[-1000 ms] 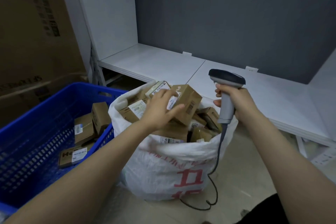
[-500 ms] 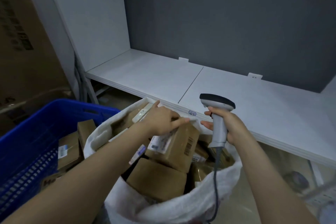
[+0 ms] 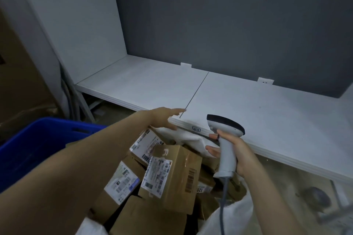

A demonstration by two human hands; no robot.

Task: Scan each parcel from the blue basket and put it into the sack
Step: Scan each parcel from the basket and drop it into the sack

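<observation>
The left hand (image 3: 164, 118) hovered empty, fingers straight; the right hand (image 3: 238, 151) clasped the scanner (image 3: 226, 155). Just below the empty palm, the labelled parcel (image 3: 172, 175) lay tilted atop the heaped sack (image 3: 189, 136) and could slide out.

Brown labelled parcels (image 3: 172, 175) lie heaped, tilted, in the open white sack (image 3: 191, 138) beneath the left hand (image 3: 162, 118); the right hand (image 3: 239, 151) grips the scanner (image 3: 227, 152) upright; the blue basket (image 3: 28, 149) sits left of both.

The scanner (image 3: 227, 156) in the right hand (image 3: 239, 149) is smooth pale plastic; parcels (image 3: 181, 187) below the left hand (image 3: 162, 118) are matt brown cardboard with paper labels (image 3: 158, 175).
</observation>
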